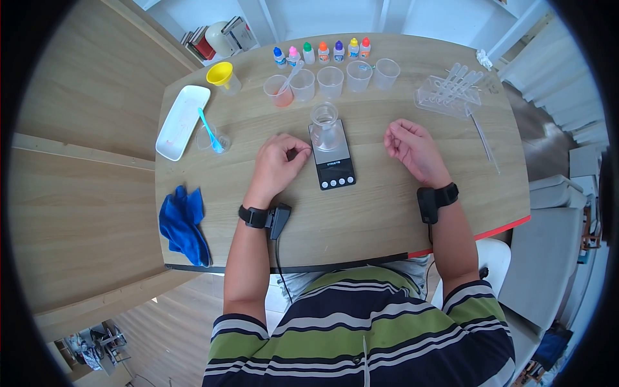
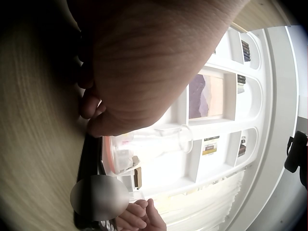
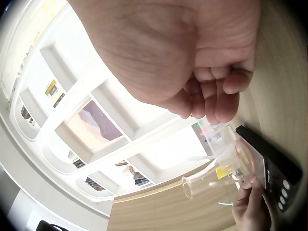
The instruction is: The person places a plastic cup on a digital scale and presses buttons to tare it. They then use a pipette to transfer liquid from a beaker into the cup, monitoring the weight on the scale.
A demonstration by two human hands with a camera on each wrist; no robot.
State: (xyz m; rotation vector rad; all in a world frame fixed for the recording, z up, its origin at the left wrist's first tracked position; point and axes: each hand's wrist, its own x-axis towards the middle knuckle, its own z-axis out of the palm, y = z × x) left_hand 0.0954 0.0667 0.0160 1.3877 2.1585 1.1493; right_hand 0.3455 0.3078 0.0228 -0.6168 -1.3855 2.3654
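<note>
A clear glass flask [image 1: 327,134] stands on a black digital scale [image 1: 334,173] at the middle of the table. The left hand [image 1: 281,162] rests just left of the scale with loosely curled fingers, its fingertips by the scale's edge and nothing seen in it. To the right, apart from the scale, the right hand [image 1: 414,149] lies on its side, fingers loosely bent and holding nothing. In the right wrist view the flask [image 3: 211,183] and the scale [image 3: 274,168] are beyond the right hand [image 3: 192,67]. The left hand [image 2: 139,67] fills the top of the left wrist view.
Behind the scale, several plastic cups [image 1: 330,82] stand in a row, with dropper bottles [image 1: 324,53] behind them. A tube rack [image 1: 447,98] is at right. At left are a white tray [image 1: 183,124], a yellow funnel [image 1: 221,74], a small cup with a blue spoon [image 1: 211,131] and a blue cloth [image 1: 183,222].
</note>
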